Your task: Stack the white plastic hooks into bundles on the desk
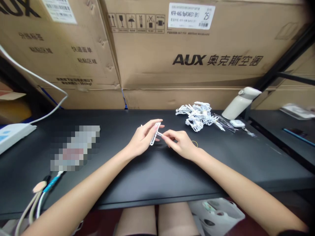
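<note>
- A black table (152, 170) is backed by cardboard boxes (192, 49).
- A pile of white clips (198, 115) is seen near a white bottle (240, 103).
- One clip (155, 133) is pinched above the table between the left hand (143, 139) and right hand (179, 142).

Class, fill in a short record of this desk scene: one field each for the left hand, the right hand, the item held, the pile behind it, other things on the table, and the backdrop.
Left hand: left hand holds the white plastic clip, fingers spread.
Right hand: right hand pinches the clip's lower end.
Item held: a slim white clip, raised just above the black table.
Pile: heap of white clips, behind the right hand.
Other things: white bottle lying tilted; white power strip at far left; cables at the near left edge.
Backdrop: AUX cardboard boxes.
</note>
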{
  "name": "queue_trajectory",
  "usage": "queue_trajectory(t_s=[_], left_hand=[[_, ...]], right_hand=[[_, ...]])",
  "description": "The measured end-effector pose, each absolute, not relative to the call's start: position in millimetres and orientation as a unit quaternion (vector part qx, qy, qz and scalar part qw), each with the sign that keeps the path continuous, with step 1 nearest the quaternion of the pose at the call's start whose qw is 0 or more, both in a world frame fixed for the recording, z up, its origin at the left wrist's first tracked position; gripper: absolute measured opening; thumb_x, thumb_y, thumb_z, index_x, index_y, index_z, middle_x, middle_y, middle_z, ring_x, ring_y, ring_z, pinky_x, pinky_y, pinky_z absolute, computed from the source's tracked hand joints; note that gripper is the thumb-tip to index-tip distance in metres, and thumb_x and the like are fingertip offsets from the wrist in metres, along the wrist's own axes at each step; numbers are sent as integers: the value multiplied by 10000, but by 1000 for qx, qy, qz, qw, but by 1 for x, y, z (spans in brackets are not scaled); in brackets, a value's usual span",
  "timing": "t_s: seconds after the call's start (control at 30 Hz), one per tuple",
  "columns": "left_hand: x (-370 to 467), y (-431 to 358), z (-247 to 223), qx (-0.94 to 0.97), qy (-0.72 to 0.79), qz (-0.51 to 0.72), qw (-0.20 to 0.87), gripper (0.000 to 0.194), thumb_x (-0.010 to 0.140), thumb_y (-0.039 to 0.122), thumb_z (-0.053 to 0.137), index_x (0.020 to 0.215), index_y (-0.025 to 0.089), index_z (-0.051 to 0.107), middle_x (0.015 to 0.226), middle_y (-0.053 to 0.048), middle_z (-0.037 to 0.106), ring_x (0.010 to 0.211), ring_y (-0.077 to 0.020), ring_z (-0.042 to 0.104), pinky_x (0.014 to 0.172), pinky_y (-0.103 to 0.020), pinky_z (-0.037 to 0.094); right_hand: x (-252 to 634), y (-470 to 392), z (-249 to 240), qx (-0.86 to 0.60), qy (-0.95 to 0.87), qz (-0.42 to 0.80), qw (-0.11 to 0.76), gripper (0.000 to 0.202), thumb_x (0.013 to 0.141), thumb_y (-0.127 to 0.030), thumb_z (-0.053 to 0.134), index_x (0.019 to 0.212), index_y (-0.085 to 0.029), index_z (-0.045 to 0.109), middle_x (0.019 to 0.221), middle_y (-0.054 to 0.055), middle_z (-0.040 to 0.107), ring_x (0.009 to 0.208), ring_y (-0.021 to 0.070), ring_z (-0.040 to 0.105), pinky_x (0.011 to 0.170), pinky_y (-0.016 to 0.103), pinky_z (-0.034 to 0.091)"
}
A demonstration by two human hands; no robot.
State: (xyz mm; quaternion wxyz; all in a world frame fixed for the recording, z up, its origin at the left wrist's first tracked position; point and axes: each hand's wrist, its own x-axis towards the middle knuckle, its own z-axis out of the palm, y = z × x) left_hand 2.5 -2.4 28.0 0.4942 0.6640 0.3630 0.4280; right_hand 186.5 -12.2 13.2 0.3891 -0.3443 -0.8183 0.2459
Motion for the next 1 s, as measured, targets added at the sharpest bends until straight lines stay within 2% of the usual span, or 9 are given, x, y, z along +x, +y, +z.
queue_trajectory(t_s=[0.2,0.37,0.5,0.67,0.73,0.8,0.9,1.0], left_hand=[[3,-6,27,716,376,429,403,369,940,425,381,1159,186,558,1065,-85,665,652,-116,631,482,-197,498],[3,-8,25,728,392,434,357,307,928,417,415,1055,187,573,954,-59,673,523,-75,566,451,-172,446],[3,-4,23,700,397,449,389,304,916,429,442,1014,178,586,845,-38,656,434,-57,508,394,-171,412],[-1,9,32,579,398,517,489,291,874,419,516,948,145,578,795,-49,664,376,-75,495,303,-190,363],[-5,14,36,519,389,540,536,284,885,403,498,945,134,571,797,-58,674,356,-66,464,297,-194,357],[-8,17,39,472,376,549,578,321,906,420,452,948,124,570,792,-73,681,354,-64,446,295,-193,348],[-9,17,40,436,364,550,613,341,916,430,432,960,123,575,803,-82,690,363,-62,444,298,-186,333],[-8,15,39,431,369,543,619,292,903,392,473,956,127,584,824,-77,697,370,-61,453,307,-189,343]], right_hand=[[178,-19,6,-331,-828,173,419,190,929,-247,454,834,-165,597,655,1,596,515,85,482,547,203,391],[173,-22,1,-343,-836,131,409,190,934,-224,447,856,-173,612,709,12,637,546,93,519,584,212,397],[172,-22,1,-346,-824,175,414,215,944,-263,438,866,-174,618,681,2,610,550,96,515,597,218,408],[173,-14,-3,-402,-748,241,471,314,978,-338,335,965,-163,595,687,9,592,552,103,536,555,222,435],[175,-9,-5,-420,-755,221,453,287,959,-349,382,1009,-159,591,800,46,634,647,129,592,596,243,477],[177,-5,-7,-410,-800,179,400,272,931,-336,449,1081,-157,588,983,94,659,858,183,632,757,305,516],[179,-1,-11,-364,-868,134,310,384,928,-315,457,1268,-143,508,1254,151,589,1178,251,540,994,423,435],[179,1,-14,-348,-891,125,264,434,949,-309,413,1344,-131,448,1352,170,520,1272,262,475,1046,451,393]])
